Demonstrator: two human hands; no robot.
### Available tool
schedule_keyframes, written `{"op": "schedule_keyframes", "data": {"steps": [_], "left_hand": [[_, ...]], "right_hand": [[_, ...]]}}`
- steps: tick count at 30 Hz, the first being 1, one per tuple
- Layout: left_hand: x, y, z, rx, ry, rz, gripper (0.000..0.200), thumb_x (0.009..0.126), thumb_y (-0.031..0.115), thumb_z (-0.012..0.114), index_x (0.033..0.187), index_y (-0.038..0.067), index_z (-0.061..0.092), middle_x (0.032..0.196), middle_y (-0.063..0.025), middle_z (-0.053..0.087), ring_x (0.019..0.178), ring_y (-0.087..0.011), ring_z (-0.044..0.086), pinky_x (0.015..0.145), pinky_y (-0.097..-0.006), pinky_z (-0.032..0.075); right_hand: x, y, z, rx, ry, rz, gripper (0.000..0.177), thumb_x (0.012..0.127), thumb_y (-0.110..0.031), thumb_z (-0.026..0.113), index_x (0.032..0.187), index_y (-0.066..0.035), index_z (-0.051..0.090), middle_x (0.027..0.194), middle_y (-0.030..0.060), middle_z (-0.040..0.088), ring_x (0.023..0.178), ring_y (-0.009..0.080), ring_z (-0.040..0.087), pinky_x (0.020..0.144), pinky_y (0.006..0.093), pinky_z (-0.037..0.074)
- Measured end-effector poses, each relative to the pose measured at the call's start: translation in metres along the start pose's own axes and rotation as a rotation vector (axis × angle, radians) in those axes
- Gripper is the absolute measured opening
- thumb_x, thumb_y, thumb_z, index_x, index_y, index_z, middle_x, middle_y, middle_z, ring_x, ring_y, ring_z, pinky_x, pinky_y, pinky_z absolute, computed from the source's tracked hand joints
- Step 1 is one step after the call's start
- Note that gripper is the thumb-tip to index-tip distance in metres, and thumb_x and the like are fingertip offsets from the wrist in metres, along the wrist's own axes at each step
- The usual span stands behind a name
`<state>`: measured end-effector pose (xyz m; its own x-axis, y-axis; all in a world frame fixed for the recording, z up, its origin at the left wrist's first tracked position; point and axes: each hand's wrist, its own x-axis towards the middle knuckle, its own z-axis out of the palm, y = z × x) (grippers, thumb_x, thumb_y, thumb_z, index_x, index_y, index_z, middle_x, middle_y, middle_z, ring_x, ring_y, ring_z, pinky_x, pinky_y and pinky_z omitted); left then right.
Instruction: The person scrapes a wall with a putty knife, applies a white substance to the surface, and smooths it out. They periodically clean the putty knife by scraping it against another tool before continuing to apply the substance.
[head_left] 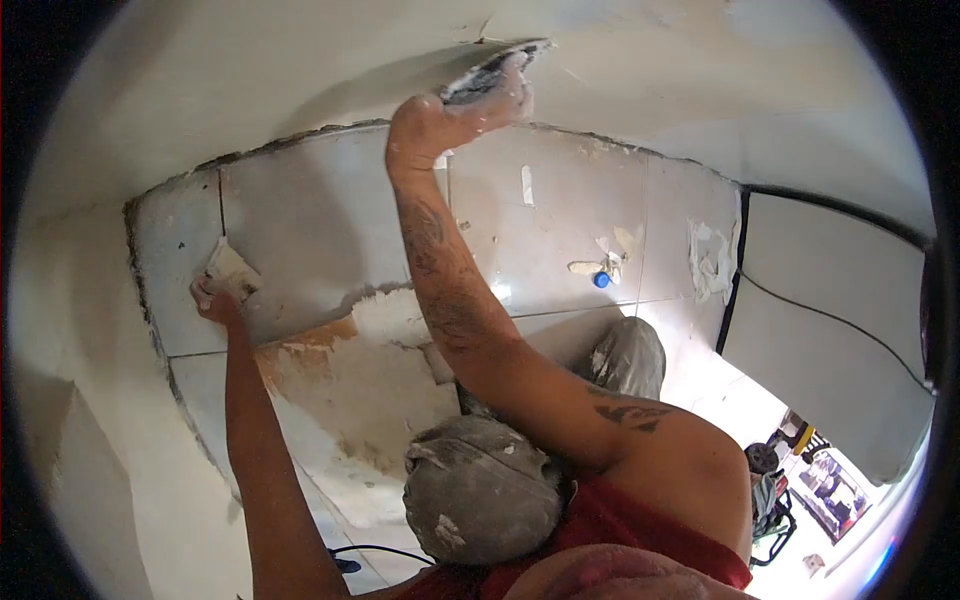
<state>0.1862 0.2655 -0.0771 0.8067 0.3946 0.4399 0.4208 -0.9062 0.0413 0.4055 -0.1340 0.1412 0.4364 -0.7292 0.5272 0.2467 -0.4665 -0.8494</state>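
Note:
My right hand (505, 100) is raised to the wall with its fingers bent over a wide, dark scraper (490, 78) smeared with white putty. One long edge of this scraper lies right at the wall surface. Low on the left, my left hand (213, 300) grips a flat, pale putty-coated scraper (230, 266) by its near end, just over the tiled floor. White putty also coats the fingers of my right hand.
A pale wall (640, 90) meets the tiled floor (330, 200) along a rough, dark gap. Paper or cardboard (350, 400) lies by my dusty knees. A blue cap (601, 280) sits among putty scraps. At right stands a white panel (830, 320) with a black cable.

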Motion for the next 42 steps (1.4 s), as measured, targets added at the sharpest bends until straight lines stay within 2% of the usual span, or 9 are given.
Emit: {"op": "schedule_keyframes", "data": {"steps": [5, 8, 11, 14, 17, 26, 34, 38, 42], "left_hand": [[0.009, 0.013, -0.006, -0.341, -0.151, -0.443, 0.037, 0.085, 0.018, 0.055, 0.115, -0.002, 0.047, 0.116, -0.0141, 0.053, 0.096, -0.0282, 0.055, 0.075, -0.0348, 0.047], [0.011, 0.035, -0.023, -0.325, -0.051, -0.340, 0.030, 0.084, 0.018, 0.055, 0.104, -0.003, 0.051, 0.107, -0.0142, 0.056, 0.090, -0.0273, 0.056, 0.072, -0.0341, 0.047], [0.019, 0.055, -0.052, 0.078, 0.028, 0.114, 0.027, 0.083, 0.018, 0.056, 0.102, -0.001, 0.050, 0.098, -0.0126, 0.056, 0.085, -0.0265, 0.057, 0.071, -0.0345, 0.047], [0.014, 0.038, -0.031, -0.170, -0.042, -0.133, 0.027, 0.082, 0.021, 0.058, 0.099, 0.002, 0.050, 0.093, -0.0123, 0.055, 0.083, -0.0270, 0.056, 0.070, -0.0352, 0.047], [-0.002, -0.016, 0.020, 0.080, -0.056, -0.055, 0.035, 0.081, 0.027, 0.059, 0.106, 0.005, 0.049, 0.104, -0.0128, 0.053, 0.092, -0.0267, 0.055, 0.072, -0.0366, 0.047], [-0.001, 0.017, -0.009, 0.549, -0.062, 0.125, 0.036, 0.086, 0.031, 0.053, 0.113, 0.007, 0.049, 0.111, -0.0134, 0.054, 0.099, -0.0265, 0.054, 0.073, -0.0383, 0.045], [0.009, 0.032, -0.022, -0.395, 0.009, -0.216, 0.025, 0.089, 0.019, 0.048, 0.104, 0.000, 0.055, 0.093, -0.0143, 0.061, 0.078, -0.0291, 0.059, 0.069, -0.0364, 0.047], [0.010, 0.043, -0.028, -0.592, 0.096, -0.318, 0.029, 0.089, 0.017, 0.045, 0.109, -0.003, 0.053, 0.103, -0.0125, 0.060, 0.081, -0.0254, 0.059, 0.071, -0.0339, 0.047], [-0.002, 0.002, 0.011, 0.266, 0.123, 0.149, 0.027, 0.087, 0.018, 0.049, 0.106, -0.001, 0.054, 0.106, -0.0128, 0.059, 0.089, -0.0239, 0.057, 0.076, -0.0346, 0.046]], "right_hand": [[-0.050, -0.027, 0.025, 0.008, -0.100, -0.116, 0.073, 0.053, 0.005, 0.046, 0.126, -0.004, 0.042, 0.121, 0.0231, 0.040, 0.119, 0.0384, 0.029, 0.102, 0.0502, 0.019], [-0.057, -0.042, -0.002, 0.031, -0.383, -0.118, 0.062, 0.058, 0.011, 0.043, 0.120, 0.004, 0.044, 0.114, 0.0175, 0.045, 0.113, 0.0374, 0.035, 0.095, 0.0485, 0.028], [-0.064, -0.030, -0.031, 0.125, -0.472, -0.018, 0.062, 0.058, 0.013, 0.040, 0.119, 0.006, 0.043, 0.112, 0.0184, 0.045, 0.111, 0.0359, 0.038, 0.095, 0.0461, 0.030], [-0.049, 0.019, -0.079, 0.011, -0.348, 0.020, 0.068, 0.057, 0.014, 0.035, 0.125, 0.008, 0.033, 0.115, 0.0199, 0.041, 0.113, 0.0344, 0.037, 0.098, 0.0436, 0.029], [0.034, 0.060, -0.113, -0.262, -0.121, -0.042, 0.073, 0.059, 0.014, 0.032, 0.131, 0.007, 0.020, 0.125, 0.0236, 0.031, 0.120, 0.0361, 0.029, 0.104, 0.0432, 0.021], [0.025, 0.054, -0.027, 0.029, 0.003, 0.183, 0.074, 0.058, 0.014, 0.031, 0.131, 0.007, 0.019, 0.133, 0.0260, 0.021, 0.124, 0.0372, 0.025, 0.107, 0.0429, 0.013], [-0.037, -0.043, 0.014, -0.055, -0.122, -0.052, 0.071, 0.055, 0.010, 0.041, 0.126, 0.005, 0.036, 0.123, 0.0256, 0.031, 0.112, 0.0401, 0.034, 0.099, 0.0462, 0.025], [-0.056, -0.056, -0.014, 0.194, -0.542, 0.048, 0.073, 0.052, 0.012, 0.043, 0.123, -0.002, 0.043, 0.117, 0.0251, 0.039, 0.111, 0.0418, 0.034, 0.097, 0.0449, 0.028], [-0.055, -0.037, -0.087, 0.341, -1.058, -0.056, 0.068, 0.054, 0.015, 0.038, 0.119, -0.002, 0.047, 0.114, 0.0198, 0.047, 0.111, 0.0355, 0.043, 0.096, 0.0391, 0.034]]}}
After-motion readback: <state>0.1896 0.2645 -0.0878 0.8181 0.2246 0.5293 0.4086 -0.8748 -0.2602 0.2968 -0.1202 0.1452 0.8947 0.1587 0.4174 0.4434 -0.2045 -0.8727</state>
